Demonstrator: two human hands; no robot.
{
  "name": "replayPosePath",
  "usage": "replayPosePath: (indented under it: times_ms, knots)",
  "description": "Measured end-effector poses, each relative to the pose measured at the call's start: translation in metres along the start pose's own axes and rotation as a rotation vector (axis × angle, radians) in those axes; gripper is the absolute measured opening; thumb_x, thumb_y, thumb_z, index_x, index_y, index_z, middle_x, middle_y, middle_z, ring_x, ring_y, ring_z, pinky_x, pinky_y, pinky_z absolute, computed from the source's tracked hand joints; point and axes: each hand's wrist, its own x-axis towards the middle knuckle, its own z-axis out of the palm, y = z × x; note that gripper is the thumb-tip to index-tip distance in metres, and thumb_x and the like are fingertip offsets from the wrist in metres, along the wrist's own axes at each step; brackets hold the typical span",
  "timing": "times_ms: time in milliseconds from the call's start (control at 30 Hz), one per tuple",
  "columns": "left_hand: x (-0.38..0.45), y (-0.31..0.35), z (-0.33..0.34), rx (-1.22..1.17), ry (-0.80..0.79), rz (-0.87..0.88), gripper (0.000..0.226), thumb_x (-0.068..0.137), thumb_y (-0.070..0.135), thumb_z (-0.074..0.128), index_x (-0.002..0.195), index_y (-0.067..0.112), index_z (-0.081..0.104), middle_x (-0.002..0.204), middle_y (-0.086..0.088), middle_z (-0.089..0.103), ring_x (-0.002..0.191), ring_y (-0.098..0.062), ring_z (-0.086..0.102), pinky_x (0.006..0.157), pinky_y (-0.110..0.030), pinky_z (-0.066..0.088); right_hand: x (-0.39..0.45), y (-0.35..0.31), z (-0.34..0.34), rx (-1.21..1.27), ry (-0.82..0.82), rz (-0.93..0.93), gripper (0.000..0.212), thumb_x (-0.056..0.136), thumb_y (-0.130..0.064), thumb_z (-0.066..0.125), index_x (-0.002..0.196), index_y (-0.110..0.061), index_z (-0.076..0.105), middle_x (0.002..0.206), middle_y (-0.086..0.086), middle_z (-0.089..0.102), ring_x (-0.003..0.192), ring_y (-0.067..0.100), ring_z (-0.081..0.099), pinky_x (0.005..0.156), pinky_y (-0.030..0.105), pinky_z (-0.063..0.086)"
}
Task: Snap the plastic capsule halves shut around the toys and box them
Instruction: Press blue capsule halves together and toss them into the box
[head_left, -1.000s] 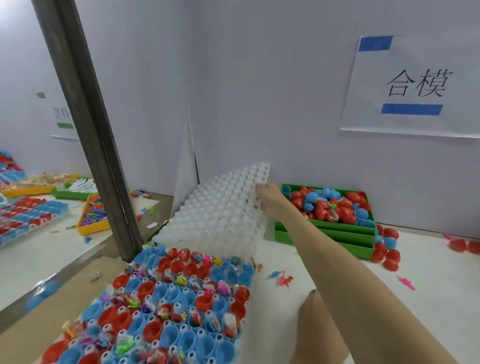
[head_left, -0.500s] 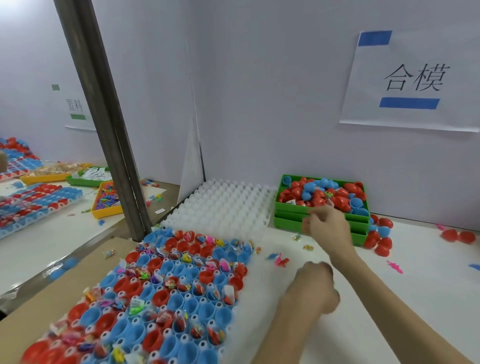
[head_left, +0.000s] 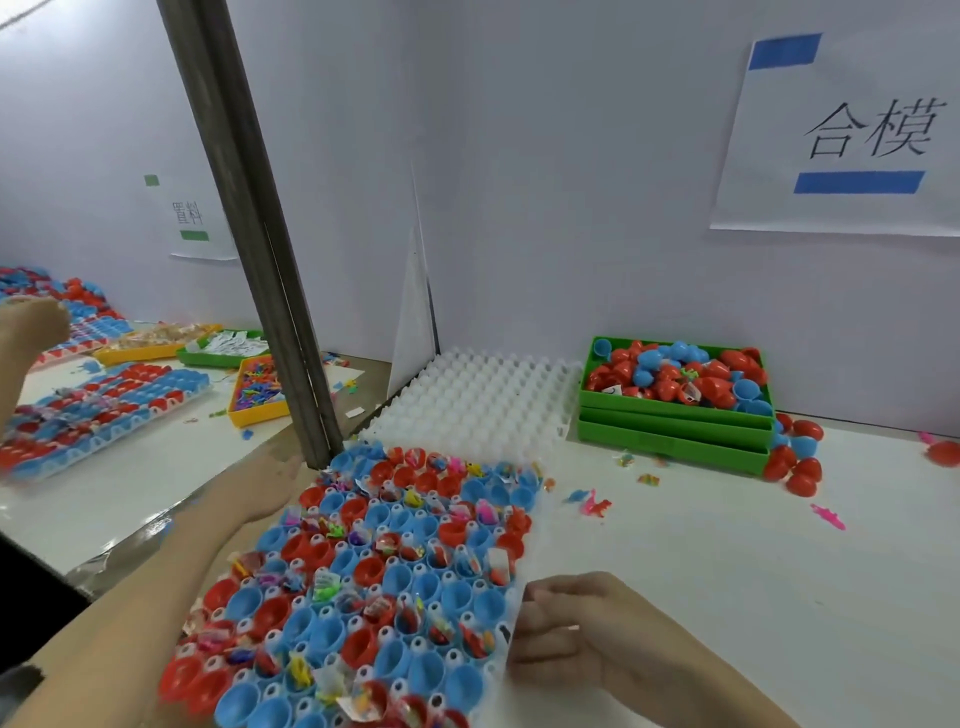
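Both hands at a white tray packed with red and blue capsule halves, many holding small toys — right hand pinching the near right edge, grip narrow on the rim; left hand against the far left edge, blurred, grip cannot be told. Tray flat on the white surface. Beyond it an empty white tray — beside that, stacked green boxes, the top one heaped with capsules. Loose toys scattered between.
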Motion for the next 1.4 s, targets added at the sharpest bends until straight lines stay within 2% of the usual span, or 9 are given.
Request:
replayPosePath:
  times_ms: [67, 133, 167, 333, 500, 800, 967, 1167, 1400]
  knots:
    - [0.003, -0.010, 0.012, -0.088, -0.070, 0.035, 0.042, 0.114, 0.023, 0.033, 0.130, 0.001, 0.064, 0.113, -0.009, 0.074, 0.089, -0.020, 0.065, 0.067, -0.025, 0.050, -0.002, 0.000, 0.007, -0.027, -0.022, -0.014, 0.019, 0.100, 0.000, 0.058, 0.114, 0.005, 0.069, 0.103, 0.022, 0.078, 0.097, 0.036, 0.077, 0.087, 0.045, 0.063]
    - [0.003, -0.014, 0.020, -0.219, -0.037, 0.038, 0.044, 0.111, 0.022, 0.042, 0.082, 0.009, 0.072, 0.066, 0.008, 0.067, 0.066, -0.012, 0.058, 0.055, -0.024, 0.044, -0.005, 0.001, 0.010, -0.029, -0.016, -0.030, 0.018, 0.101, -0.004, 0.061, 0.116, 0.004, 0.068, 0.103, 0.020, 0.078, 0.095, 0.033, 0.078, 0.080, 0.040, 0.064]
    - [0.004, -0.016, 0.021, -0.250, -0.031, 0.033, 0.049, 0.110, 0.024, 0.045, 0.069, 0.009, 0.067, 0.060, 0.007, 0.063, 0.064, -0.013, 0.057, 0.057, -0.024, 0.044, -0.007, 0.001, 0.011, -0.028, -0.002, -0.049, 0.020, 0.102, -0.006, 0.062, 0.117, 0.005, 0.067, 0.103, 0.019, 0.079, 0.094, 0.032, 0.078, 0.076, 0.038, 0.065]
    - [-0.009, -0.006, 0.017, -0.229, -0.124, 0.127, 0.028, 0.102, 0.021, 0.053, 0.098, 0.007, 0.077, 0.098, -0.010, 0.077, 0.097, -0.026, 0.073, 0.088, -0.046, 0.061, -0.028, 0.001, -0.010, -0.022, 0.115, -0.168, 0.015, 0.101, -0.003, 0.063, 0.111, 0.005, 0.071, 0.099, 0.017, 0.079, 0.088, 0.031, 0.079, 0.066, 0.031, 0.063]
    - [-0.047, 0.036, 0.019, -0.431, -0.185, 0.122, 0.043, 0.106, 0.048, 0.053, 0.092, 0.016, 0.079, 0.088, 0.001, 0.078, 0.087, -0.016, 0.071, 0.065, -0.027, 0.054, -0.066, 0.003, -0.062, -0.076, 0.295, -0.201, 0.009, 0.096, -0.004, 0.069, 0.103, 0.000, 0.072, 0.091, 0.013, 0.080, 0.078, 0.031, 0.079, 0.058, 0.031, 0.062]
    - [-0.119, 0.149, 0.061, -0.671, -0.504, 0.469, 0.049, 0.101, 0.056, 0.054, 0.099, 0.017, 0.084, 0.096, -0.002, 0.082, 0.085, -0.015, 0.078, 0.072, -0.028, 0.055, -0.152, 0.033, -0.201, -0.176, 0.551, -0.174, 0.019, 0.099, -0.014, 0.066, 0.116, -0.009, 0.074, 0.104, 0.007, 0.080, 0.089, 0.026, 0.079, 0.066, 0.028, 0.062]
    - [-0.128, 0.213, 0.117, -0.744, -0.549, 0.491, 0.040, 0.104, 0.042, 0.059, 0.098, 0.009, 0.081, 0.091, -0.004, 0.082, 0.090, -0.027, 0.078, 0.078, -0.033, 0.059, -0.170, 0.039, -0.260, -0.262, 0.678, -0.114, 0.025, 0.103, -0.014, 0.061, 0.125, -0.009, 0.070, 0.107, 0.007, 0.080, 0.094, 0.023, 0.078, 0.074, 0.032, 0.061]
    - [-0.124, 0.252, 0.159, -0.936, -0.460, 0.476, 0.026, 0.104, 0.028, 0.064, 0.084, 0.021, 0.079, 0.082, 0.004, 0.081, 0.082, -0.011, 0.077, 0.065, -0.018, 0.054, -0.162, 0.033, -0.285, -0.267, 0.823, -0.117, 0.029, 0.102, -0.009, 0.061, 0.130, -0.009, 0.068, 0.113, 0.006, 0.077, 0.101, 0.024, 0.075, 0.091, 0.043, 0.062]
    - [-0.108, 0.252, 0.171, -0.817, -0.348, 0.545, 0.026, 0.104, 0.032, 0.063, 0.121, 0.016, 0.075, 0.113, -0.002, 0.077, 0.097, -0.017, 0.072, 0.085, -0.032, 0.057, -0.155, 0.020, -0.286, -0.412, 0.942, -0.035, 0.026, 0.106, -0.006, 0.053, 0.126, -0.007, 0.070, 0.100, 0.006, 0.075, 0.088, 0.021, 0.074, 0.062, 0.024, 0.060]
